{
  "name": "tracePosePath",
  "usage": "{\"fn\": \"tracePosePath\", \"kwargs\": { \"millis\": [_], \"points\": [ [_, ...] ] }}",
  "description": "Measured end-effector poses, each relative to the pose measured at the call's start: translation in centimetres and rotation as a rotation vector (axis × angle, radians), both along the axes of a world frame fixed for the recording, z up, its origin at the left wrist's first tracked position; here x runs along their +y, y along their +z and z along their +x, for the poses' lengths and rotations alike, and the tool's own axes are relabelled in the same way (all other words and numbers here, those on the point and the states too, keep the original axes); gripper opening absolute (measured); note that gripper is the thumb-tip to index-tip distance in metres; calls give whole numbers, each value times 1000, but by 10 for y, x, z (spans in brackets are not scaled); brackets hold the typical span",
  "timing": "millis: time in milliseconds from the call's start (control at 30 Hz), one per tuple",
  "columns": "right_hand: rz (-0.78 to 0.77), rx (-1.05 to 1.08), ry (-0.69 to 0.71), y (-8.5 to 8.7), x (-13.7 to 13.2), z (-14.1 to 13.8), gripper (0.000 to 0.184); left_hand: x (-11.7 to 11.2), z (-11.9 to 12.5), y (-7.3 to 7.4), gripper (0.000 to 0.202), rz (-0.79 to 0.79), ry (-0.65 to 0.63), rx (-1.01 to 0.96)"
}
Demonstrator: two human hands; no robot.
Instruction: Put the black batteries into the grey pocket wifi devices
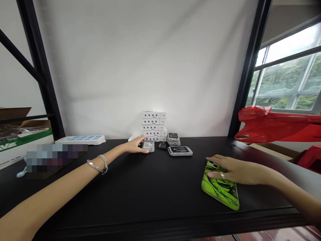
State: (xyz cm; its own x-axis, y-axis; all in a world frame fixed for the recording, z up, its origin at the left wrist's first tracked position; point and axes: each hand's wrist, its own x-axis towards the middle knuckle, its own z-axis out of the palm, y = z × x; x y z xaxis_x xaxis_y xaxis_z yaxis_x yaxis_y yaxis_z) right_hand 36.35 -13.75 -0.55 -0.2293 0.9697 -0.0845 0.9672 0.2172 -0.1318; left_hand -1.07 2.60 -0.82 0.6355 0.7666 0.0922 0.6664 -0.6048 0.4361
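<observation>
My left hand (136, 145) reaches far across the black shelf (140, 194) and closes its fingers on a small grey device (148, 146) lying in front of a stack of white boxes (153, 126). A bracelet circles that wrist. My right hand (233, 170), wearing a ring, rests flat with fingers stretched over a phone in a bright green case (220, 187) that lies on the shelf at the right.
More small grey devices (173, 138) are stacked beside the boxes, another one (180, 151) lies flat, and a small black part (162, 145) sits between. A white power strip (80, 139) lies at the back left. Black uprights (247, 67) frame the shelf. Red plastic bag (273, 124) at right.
</observation>
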Motion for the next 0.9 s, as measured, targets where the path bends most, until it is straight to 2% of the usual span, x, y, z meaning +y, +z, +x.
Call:
{"fn": "tracePosePath", "kwargs": {
  "millis": [167,300,400,467,567,633,733,800,900],
  "points": [
    [134,114,29,-26,-13,6,68,-9,5,-1,80,119,0,25],
    [90,158,-32,-34,-19,7,71,-23,26,3,58,261,-73,52],
    [71,149,-41,-34,-24,11,74,-25,48,6,44,322,-134,96],
    [39,114,-51,-27,-25,12,77,-21,62,7,41,347,-149,127],
    [-33,83,-37,-4,-17,10,71,-14,77,4,37,381,-132,161],
    [-48,91,26,16,-2,3,65,-10,83,1,34,407,-110,174],
    [-45,125,167,39,35,-13,68,-8,87,-4,30,444,-86,178],
    [-35,128,198,45,63,-25,71,-8,88,-6,29,458,-67,174],
    [-33,80,233,42,98,-38,77,-10,89,-6,28,462,-26,157]
  ]
}}
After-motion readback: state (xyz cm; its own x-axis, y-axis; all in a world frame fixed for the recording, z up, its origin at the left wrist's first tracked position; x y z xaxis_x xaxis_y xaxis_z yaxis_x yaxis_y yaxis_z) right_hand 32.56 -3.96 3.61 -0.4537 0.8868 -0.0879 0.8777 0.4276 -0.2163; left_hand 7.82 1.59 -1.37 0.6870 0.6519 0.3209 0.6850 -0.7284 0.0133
